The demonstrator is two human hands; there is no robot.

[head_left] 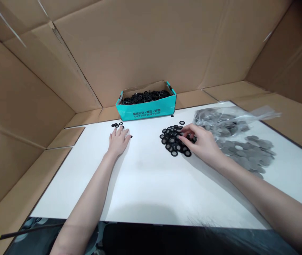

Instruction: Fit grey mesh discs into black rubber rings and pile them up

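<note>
My left hand (118, 141) lies flat on the white table (151, 184), fingers stretched out, just below a few loose black rubber rings (117, 124). My right hand (201, 143) rests on the right side of a pile of black rings (173, 140), its fingers curled and pinching among them. What its fingertips hold is too small to make out. Grey metal mesh discs (249, 152) lie in a heap right of that hand.
A teal cardboard box (147, 109) full of black rings stands at the back of the table. A clear plastic bag (227, 118) holding more grey discs lies at the back right. Brown cardboard walls (140, 46) enclose the table on three sides.
</note>
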